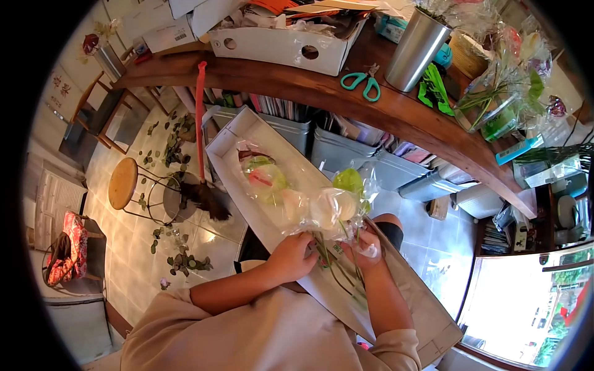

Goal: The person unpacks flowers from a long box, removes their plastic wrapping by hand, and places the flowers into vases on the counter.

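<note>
I see the left hand (296,256) and right hand (366,248) pinching the wrapped flowers (333,209) over the long box (408,297), blooms toward twelve o'clock from them, stems angling toward five.

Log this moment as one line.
left hand: at flower stems | right hand: gripping clear wrap | white box: beneath both hands | teal-handled scissors: on wooden counter

Table (266,77): glossy brown wood
Vase (418,51): shiny smooth metal
Wrapping (333,210): clear glossy plastic
Shirt (266,334): matt beige cloth
</note>
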### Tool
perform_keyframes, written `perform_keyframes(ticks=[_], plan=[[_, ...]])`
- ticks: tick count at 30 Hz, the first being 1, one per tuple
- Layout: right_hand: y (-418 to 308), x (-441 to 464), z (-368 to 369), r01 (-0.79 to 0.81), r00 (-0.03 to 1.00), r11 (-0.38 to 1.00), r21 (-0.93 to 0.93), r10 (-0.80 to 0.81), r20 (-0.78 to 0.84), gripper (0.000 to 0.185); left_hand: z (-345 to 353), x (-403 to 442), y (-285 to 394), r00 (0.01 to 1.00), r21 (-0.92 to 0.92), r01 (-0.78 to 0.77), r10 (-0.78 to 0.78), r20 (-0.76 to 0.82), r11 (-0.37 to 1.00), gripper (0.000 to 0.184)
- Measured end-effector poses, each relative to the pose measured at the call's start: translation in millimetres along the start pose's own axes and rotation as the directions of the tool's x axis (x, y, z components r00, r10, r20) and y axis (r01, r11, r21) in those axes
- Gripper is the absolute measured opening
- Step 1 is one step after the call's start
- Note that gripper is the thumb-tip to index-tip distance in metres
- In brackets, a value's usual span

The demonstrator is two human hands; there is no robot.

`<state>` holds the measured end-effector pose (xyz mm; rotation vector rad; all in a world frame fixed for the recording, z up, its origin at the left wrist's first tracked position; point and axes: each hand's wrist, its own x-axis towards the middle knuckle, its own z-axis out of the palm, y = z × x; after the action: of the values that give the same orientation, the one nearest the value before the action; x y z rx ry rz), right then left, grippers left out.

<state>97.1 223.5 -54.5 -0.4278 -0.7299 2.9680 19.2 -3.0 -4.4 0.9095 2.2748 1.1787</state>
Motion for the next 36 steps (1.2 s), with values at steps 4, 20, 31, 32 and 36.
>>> perform_keyframes(ticks=[4, 20, 31, 32, 36], plan=[[-14, -4, 23, -0.135, 0.979, 0.991, -0.014, 0.136, 0.151, 0.049, -4, 3, 5, 0.996, -0.036, 0.049, -0.046, 0.073, 0.998, 0.031], [-28, -17, 31, -0.131, 0.986, 0.99, -0.052, 0.136, 0.092, 0.054, -17, 15, 29, 0.961, -0.355, -0.082, 0.169, 0.219, 0.931, 0.054], [-30, -26, 38, -0.115, 0.992, 0.957, -0.266, 0.094, -0.09, 0.052, -3, 17, 37, 0.998, -0.724, 0.032, -0.064, -0.017, 0.69, 0.036], [-24, -25, 11, -0.134, 0.982, 0.937, -0.322, 0.082, -0.168, 0.047, 5, 16, 27, 0.997, -0.786, -0.013, -0.053, -0.057, 0.618, 0.035], [-30, -37, 40, -0.061, 0.963, 0.904, -0.423, -0.058, -0.263, 0.034, 26, 7, -10, 0.993, -0.992, -0.045, -0.099, -0.057, 0.114, 0.027]])
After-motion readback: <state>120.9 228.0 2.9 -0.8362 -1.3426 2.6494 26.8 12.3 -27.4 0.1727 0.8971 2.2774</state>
